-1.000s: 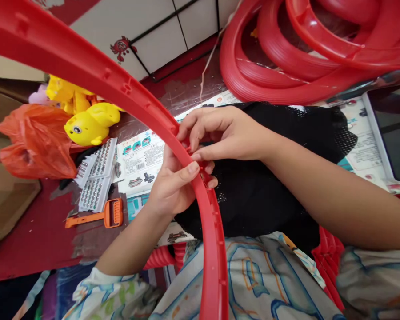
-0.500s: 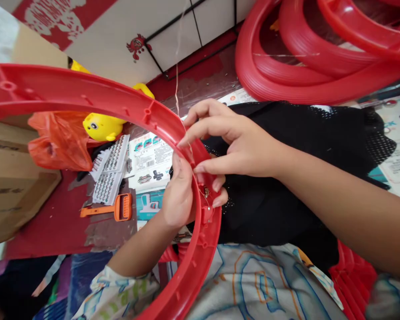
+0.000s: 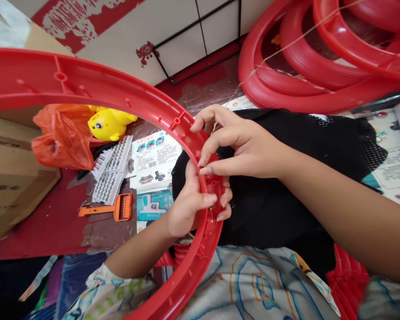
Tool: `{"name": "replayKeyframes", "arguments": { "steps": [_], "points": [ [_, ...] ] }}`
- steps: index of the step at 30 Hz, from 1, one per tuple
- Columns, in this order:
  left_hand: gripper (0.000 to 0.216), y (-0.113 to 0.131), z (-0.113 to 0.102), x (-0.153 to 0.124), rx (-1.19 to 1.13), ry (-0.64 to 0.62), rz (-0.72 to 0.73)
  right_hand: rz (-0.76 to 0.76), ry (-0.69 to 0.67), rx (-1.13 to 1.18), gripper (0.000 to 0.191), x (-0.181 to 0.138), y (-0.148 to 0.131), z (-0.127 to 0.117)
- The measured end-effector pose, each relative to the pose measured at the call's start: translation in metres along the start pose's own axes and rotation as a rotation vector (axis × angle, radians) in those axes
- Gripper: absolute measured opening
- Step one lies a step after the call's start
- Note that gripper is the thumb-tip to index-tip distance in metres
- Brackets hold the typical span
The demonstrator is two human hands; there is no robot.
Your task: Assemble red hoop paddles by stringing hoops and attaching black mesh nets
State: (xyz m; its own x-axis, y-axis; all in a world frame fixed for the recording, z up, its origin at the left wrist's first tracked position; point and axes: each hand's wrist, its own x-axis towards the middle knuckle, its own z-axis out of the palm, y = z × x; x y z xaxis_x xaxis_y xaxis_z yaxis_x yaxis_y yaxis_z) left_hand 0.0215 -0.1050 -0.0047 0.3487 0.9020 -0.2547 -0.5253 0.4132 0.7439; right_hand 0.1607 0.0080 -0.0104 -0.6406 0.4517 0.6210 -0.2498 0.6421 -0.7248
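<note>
Two hands meet on a red ring (image 3: 120, 95) near the middle of the view. The left hand (image 3: 186, 204) is clamped on the ring's rim, with its thumb laid across the inner face and its fingers (image 3: 225, 200) curled round from behind. A small metal bit shows on the rim between them, too small to identify.

The right hand (image 3: 246, 149) sits at 1 o'clock from the left and touches it. Its thumb and forefinger are pinched together on the rim just above the left thumb, and its other fingers are lifted and spread.

The ring arcs from this grip up towards 10 o'clock, out to the left edge, and down past 6 o'clock over the lap. A black mesh cloth (image 3: 286, 200) lies under both hands and spreads towards 3 o'clock.

At 1 o'clock, well apart, a stack of rings (image 3: 280, 95) lies on the floor (image 3: 43, 226). At 9 o'clock, seen through the held ring, are printed sheets (image 3: 153, 153). Grey studded cards (image 3: 111, 175) lie beside them, with an orange tool (image 3: 116, 208) just below. Further out, at 10 o'clock, a yellow toy (image 3: 108, 124) rests against an orange bag (image 3: 62, 135). A box (image 3: 13, 178) is at the left edge.
</note>
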Motion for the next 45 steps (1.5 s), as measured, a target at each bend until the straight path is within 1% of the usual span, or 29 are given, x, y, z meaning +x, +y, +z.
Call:
{"name": "replayKeyframes", "arguments": {
  "steps": [1,3,5,8,10,12,15,19,21,23,26,32,35,37,42,45],
  "points": [
    [0.052,-0.001,0.000,-0.001,0.029,0.000,0.021,0.004,0.009,-0.003,0.007,0.000,0.000,0.000],
    [0.051,-0.003,-0.001,-0.002,0.081,0.042,0.047,0.014,0.029,-0.003,0.007,0.000,-0.001,0.000],
    [0.042,-0.005,-0.001,-0.004,0.140,0.078,0.048,0.019,0.039,0.000,0.009,0.000,-0.001,0.000],
    [0.024,-0.005,-0.002,-0.005,0.241,0.031,0.021,0.029,0.033,-0.012,0.008,-0.001,-0.002,0.000],
    [0.019,-0.004,-0.002,-0.006,0.285,0.010,0.015,0.038,0.030,-0.040,0.004,-0.001,-0.001,0.000],
    [0.020,-0.002,-0.001,-0.007,0.299,0.013,-0.002,0.044,0.040,-0.072,0.002,-0.002,0.000,0.001],
    [0.022,0.000,-0.001,-0.008,0.337,0.012,-0.060,0.045,0.056,-0.091,0.004,-0.002,0.003,0.002],
    [0.033,0.003,-0.003,-0.009,0.422,0.036,-0.039,0.061,0.092,-0.039,0.006,-0.002,0.001,0.001],
    [0.029,0.003,-0.002,-0.010,0.429,0.021,-0.060,0.086,0.111,-0.029,0.007,-0.001,0.000,-0.001],
    [0.023,0.005,-0.001,-0.011,0.419,-0.003,-0.105,0.110,0.099,-0.034,0.006,0.000,-0.002,-0.004],
    [0.022,0.008,0.001,-0.013,0.409,-0.020,-0.146,0.131,0.069,-0.011,0.005,0.001,-0.002,-0.007],
    [0.033,0.012,0.000,-0.013,0.434,-0.005,-0.138,0.155,0.047,0.022,0.004,0.002,-0.004,-0.011],
    [0.028,0.012,0.000,-0.014,0.469,-0.034,-0.190,0.156,0.009,0.004,0.003,0.003,-0.007,-0.014],
    [0.026,0.011,0.000,-0.015,0.487,-0.043,-0.196,0.148,0.005,-0.009,0.003,0.003,-0.008,-0.015],
    [0.027,0.013,0.003,-0.015,0.488,-0.035,-0.208,0.172,0.012,-0.032,0.005,0.004,-0.006,-0.016],
    [0.030,0.015,0.004,-0.014,0.497,-0.005,-0.210,0.193,0.012,-0.037,0.005,0.004,-0.004,-0.016]
  ]
}}
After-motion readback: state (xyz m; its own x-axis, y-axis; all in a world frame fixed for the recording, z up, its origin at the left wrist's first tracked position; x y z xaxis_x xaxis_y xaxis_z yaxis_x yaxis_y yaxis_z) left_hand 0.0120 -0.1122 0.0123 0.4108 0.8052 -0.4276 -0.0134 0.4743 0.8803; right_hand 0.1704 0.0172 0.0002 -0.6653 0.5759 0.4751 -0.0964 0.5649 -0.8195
